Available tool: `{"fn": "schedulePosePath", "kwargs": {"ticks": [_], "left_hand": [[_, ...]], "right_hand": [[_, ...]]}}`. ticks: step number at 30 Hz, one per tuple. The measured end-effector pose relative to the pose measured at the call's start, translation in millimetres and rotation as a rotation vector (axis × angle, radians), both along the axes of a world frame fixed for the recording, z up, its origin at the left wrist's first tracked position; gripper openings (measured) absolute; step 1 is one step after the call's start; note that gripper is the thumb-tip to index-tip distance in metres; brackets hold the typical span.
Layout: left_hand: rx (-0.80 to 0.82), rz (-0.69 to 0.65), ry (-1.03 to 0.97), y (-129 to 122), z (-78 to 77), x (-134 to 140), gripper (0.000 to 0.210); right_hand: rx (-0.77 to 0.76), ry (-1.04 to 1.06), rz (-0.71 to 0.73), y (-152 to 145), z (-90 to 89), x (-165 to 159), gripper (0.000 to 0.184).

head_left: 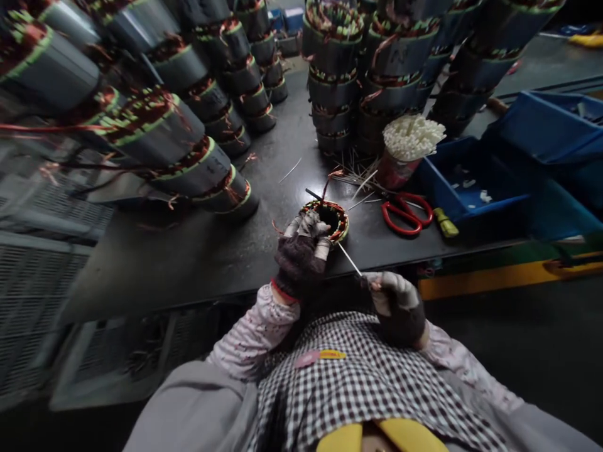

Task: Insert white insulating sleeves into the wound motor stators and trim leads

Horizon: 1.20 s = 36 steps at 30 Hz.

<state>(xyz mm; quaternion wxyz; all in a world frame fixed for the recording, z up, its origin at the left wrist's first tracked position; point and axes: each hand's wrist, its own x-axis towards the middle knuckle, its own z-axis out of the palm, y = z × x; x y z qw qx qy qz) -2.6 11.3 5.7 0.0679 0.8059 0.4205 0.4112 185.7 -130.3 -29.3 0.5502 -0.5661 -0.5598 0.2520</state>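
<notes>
A small motor stator (345, 233) with copper windings and a greenish rim stands on the dark table near its front edge. My left hand (304, 242), in a dark glove with wrapped fingers, is closed over the stator's near-left rim, with fingertips at its opening. A thin white strand (350, 258) runs straight from the stator's near edge down to the right. Its lower end is pinched in my right hand (394, 298), also gloved and wrapped at the fingers, just off the table edge. A dark sleeved lead (314, 195) and copper wire ends stick up behind the stator.
Stacked stators rise at the left (207, 172) and at the back (334, 94). To the right are a cup of white strands (400, 169), red-handled scissors (407, 215), a yellow bundle (445, 223) and blue bins (499, 204). Loose strands (355, 176) lie behind the stator.
</notes>
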Motion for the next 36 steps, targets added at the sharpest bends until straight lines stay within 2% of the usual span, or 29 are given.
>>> {"fn": "schedulePosePath", "kwargs": {"ticks": [3, 5, 7, 10, 13, 16, 20, 23, 28, 31, 33, 36], "left_hand": [[-0.071, 0.057, -0.043, -0.8, 1.5, 4.3, 0.025], [-0.169, 0.058, -0.153, -0.8, 1.3, 7.0, 0.026], [-0.224, 0.01, -0.269, 0.2, 0.4, 7.7, 0.019], [-0.157, -0.112, -0.268, 2.9, -0.1, 5.0, 0.009], [-0.087, -0.165, -0.22, 5.0, 0.1, 1.7, 0.006], [-0.063, -0.158, -0.213, 5.1, -1.0, 0.6, 0.006], [-0.03, -0.168, -0.2, 5.0, -1.7, -0.1, 0.009], [-0.023, -0.2, -0.159, 5.5, 1.1, -2.1, 0.011], [-0.06, -0.194, -0.145, 4.0, 6.9, -2.2, 0.013], [-0.089, -0.156, -0.114, 2.7, 7.6, 0.1, 0.013], [-0.08, -0.155, -0.094, 2.4, 7.6, 1.5, 0.014], [-0.067, -0.16, -0.105, 2.4, 8.2, 2.7, 0.015]], "right_hand": [[0.103, -0.018, 0.09, 30.0, 11.9, -2.0, 0.014], [0.109, 0.047, 0.103, 49.3, 20.0, -5.2, 0.014], [0.049, 0.17, 0.117, 63.1, 27.7, -7.4, 0.014], [-0.09, 0.302, 0.198, 72.5, 41.2, -5.8, 0.017], [-0.098, 0.215, 0.254, 75.0, 56.2, -2.8, 0.014], [-0.088, 0.062, 0.23, 81.1, 64.8, -3.6, 0.013], [-0.182, -0.059, 0.214, 94.3, 61.7, -5.0, 0.016], [-0.222, -0.108, 0.216, 93.8, 62.6, -3.0, 0.019], [-0.128, -0.219, 0.127, 79.3, 86.8, -1.7, 0.022], [-0.197, -0.342, 0.208, 86.0, 93.3, -3.6, 0.028], [-0.254, -0.406, 0.254, 93.1, 91.2, -4.9, 0.022], [-0.242, -0.338, 0.276, 91.0, 91.2, -2.9, 0.014]]}}
